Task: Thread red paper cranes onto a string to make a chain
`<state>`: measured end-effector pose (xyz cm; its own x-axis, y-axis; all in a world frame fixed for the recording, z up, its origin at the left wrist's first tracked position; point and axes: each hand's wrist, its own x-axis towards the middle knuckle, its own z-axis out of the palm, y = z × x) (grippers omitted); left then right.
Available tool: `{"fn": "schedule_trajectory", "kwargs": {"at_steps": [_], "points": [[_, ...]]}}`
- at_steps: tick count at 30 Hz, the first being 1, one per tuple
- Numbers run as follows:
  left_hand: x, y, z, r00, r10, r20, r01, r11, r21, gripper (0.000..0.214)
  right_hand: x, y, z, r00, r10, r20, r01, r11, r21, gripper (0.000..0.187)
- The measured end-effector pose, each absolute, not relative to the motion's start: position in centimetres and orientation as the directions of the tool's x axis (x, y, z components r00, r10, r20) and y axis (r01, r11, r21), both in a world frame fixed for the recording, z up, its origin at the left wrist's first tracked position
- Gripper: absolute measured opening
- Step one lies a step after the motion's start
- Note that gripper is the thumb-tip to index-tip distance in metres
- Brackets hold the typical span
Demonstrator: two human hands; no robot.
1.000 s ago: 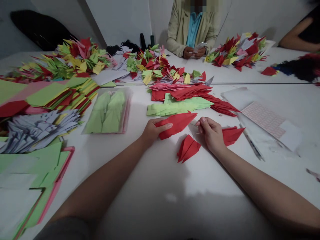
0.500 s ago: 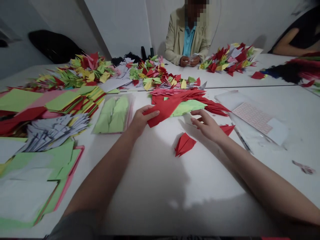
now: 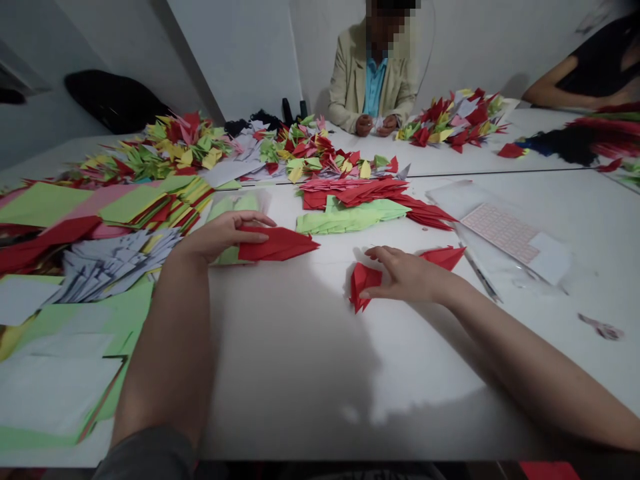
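Note:
My left hand (image 3: 225, 233) pinches a folded red paper piece (image 3: 283, 244) whose narrow tip points right. It hovers over a clear packet of green paper (image 3: 227, 261), partly covered by the hand. My right hand (image 3: 403, 275) is open, thumb and fingers apart, around a small stack of folded red papers (image 3: 361, 285) on the table; whether it touches them I cannot tell. Another folded red piece (image 3: 445, 258) lies partly behind the right hand. Farther back are rows of folded green papers (image 3: 345, 222) and folded red papers (image 3: 370, 192).
Stacks of coloured paper sheets (image 3: 45, 203) and white folded strips (image 3: 110, 267) fill the left side. Piles of folded paper (image 3: 190, 143) line the back. A clear sleeve (image 3: 500, 233), a pen (image 3: 480, 270) and scissors (image 3: 600, 327) lie right. A person (image 3: 373, 87) sits opposite.
My left hand has moved left and toward me, and the red paper it holds now points right. My right hand has come down and nearer, over the small red stack.

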<state>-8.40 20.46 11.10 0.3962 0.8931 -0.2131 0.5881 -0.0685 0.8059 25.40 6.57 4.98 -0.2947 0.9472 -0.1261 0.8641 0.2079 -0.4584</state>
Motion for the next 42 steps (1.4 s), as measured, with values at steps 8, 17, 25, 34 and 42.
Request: {"fn": "schedule_trajectory", "kwargs": {"at_steps": [8, 17, 25, 34, 42], "points": [[-9.5, 22.1, 9.7, 0.486, 0.789, -0.376, 0.815, -0.253, 0.521, 0.053, 24.0, 6.3, 4.8, -0.29, 0.953, -0.093, 0.87, 0.221, -0.441, 0.091], [-6.5, 19.8, 10.7, 0.483, 0.835, -0.263, 0.873, -0.44, 0.208, 0.07, 23.7, 6.0, 4.5, -0.364, 0.93, -0.047, 0.85, 0.311, -0.425, 0.081], [-3.5, 19.1, 7.6, 0.52, 0.77, -0.37, 0.847, -0.52, 0.11, 0.071, 24.1, 6.8, 2.8, -0.375, 0.926, -0.04, 0.829, 0.316, -0.462, 0.085], [-0.9, 17.2, 6.4, 0.523, 0.851, 0.042, 0.838, -0.523, 0.156, 0.053, 25.5, 7.8, 3.0, -0.301, 0.952, -0.058, 0.799, 0.218, -0.56, 0.074], [3.9, 13.9, 5.4, 0.669, 0.743, 0.024, 0.482, -0.459, 0.746, 0.042, 25.8, 8.0, 4.4, -0.335, 0.942, 0.034, 0.597, 0.24, -0.765, 0.046]]}}
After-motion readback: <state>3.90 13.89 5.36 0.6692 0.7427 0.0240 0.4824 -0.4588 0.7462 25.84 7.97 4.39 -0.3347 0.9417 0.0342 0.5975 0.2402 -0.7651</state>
